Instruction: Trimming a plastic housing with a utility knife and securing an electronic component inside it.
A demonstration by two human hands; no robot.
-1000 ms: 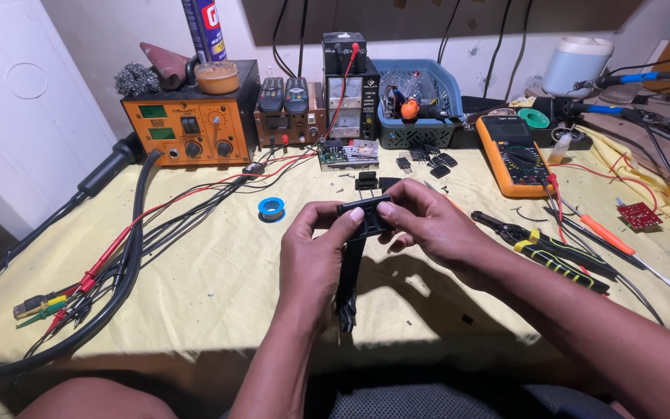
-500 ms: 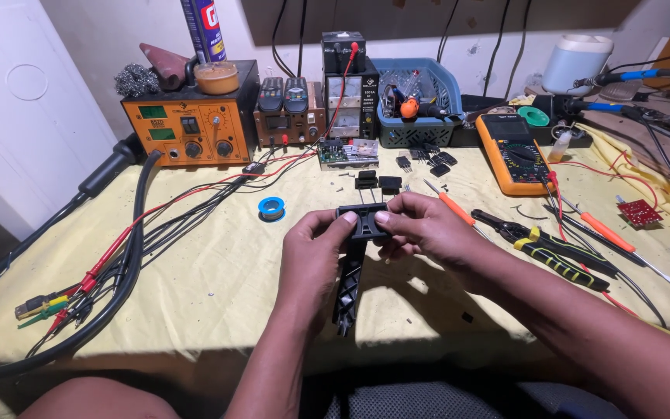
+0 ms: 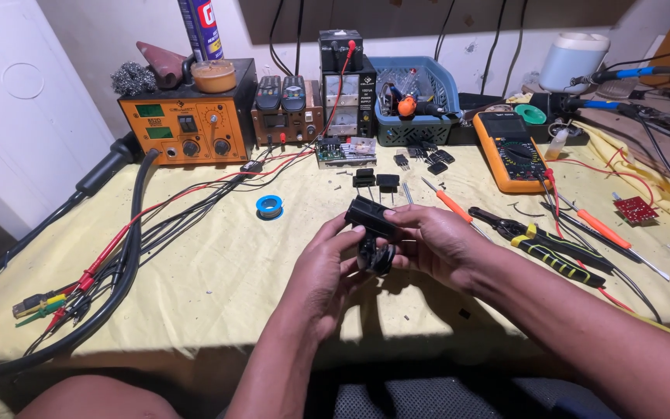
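Both hands hold a small black plastic device (image 3: pixel 371 226) above the yellow-covered bench (image 3: pixel 219 271). My left hand (image 3: pixel 327 273) supports it from below and the left, thumb on its side. Over its right end my right hand (image 3: pixel 436 242) wraps its fingers. The lower part of the device is tucked between my palms and partly hidden.
An orange soldering station (image 3: pixel 188 128), a bench power supply (image 3: pixel 343 81) and a blue basket (image 3: pixel 416 101) line the back. An orange multimeter (image 3: pixel 512 151), pliers (image 3: pixel 552 248), screwdrivers (image 3: pixel 450 203), a red circuit board (image 3: pixel 634 208), a blue solder reel (image 3: pixel 270 206) and cable bundles (image 3: pixel 118 256) lie around.
The long black part that hung down between my hands is now drawn up and folded between them. Both hands shifted slightly right and closer together.
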